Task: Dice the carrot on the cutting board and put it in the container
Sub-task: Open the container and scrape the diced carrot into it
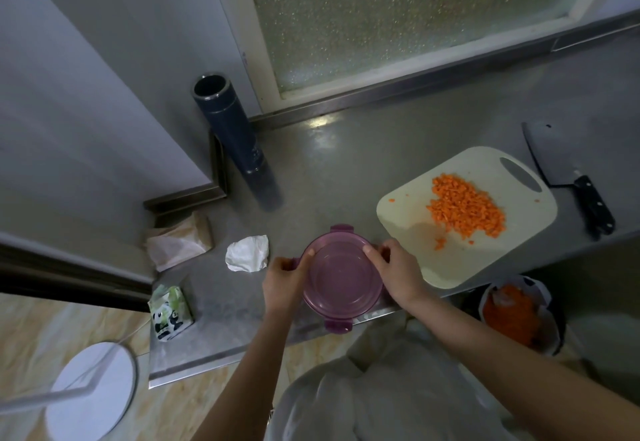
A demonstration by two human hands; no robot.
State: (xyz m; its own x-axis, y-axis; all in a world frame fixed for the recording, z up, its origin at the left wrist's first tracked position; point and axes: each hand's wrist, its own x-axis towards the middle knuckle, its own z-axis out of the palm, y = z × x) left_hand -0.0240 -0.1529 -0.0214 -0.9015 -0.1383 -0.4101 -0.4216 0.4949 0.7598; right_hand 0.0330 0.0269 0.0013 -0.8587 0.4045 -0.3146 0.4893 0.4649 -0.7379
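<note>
Head view, carrot: we see the diced carrot point(465, 210) heaped on the cutting board point(408, 219), right of centre.
Container: the purple container point(343, 274), lid on, lies lower left of the heap.
Fingers: our left hand point(284, 278) and right hand point(398, 272) clasp its rim.
Knife: the knife point(571, 177) rests on the desk point(329, 163), far right, nearer our right hand.

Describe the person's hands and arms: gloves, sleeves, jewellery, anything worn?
Both the left hand and the right hand are bare: no gloves, and no rings, watch or bands are visible. The forearms are uncovered up to the frame edge; no sleeves show. The fingers have short nails.
</note>
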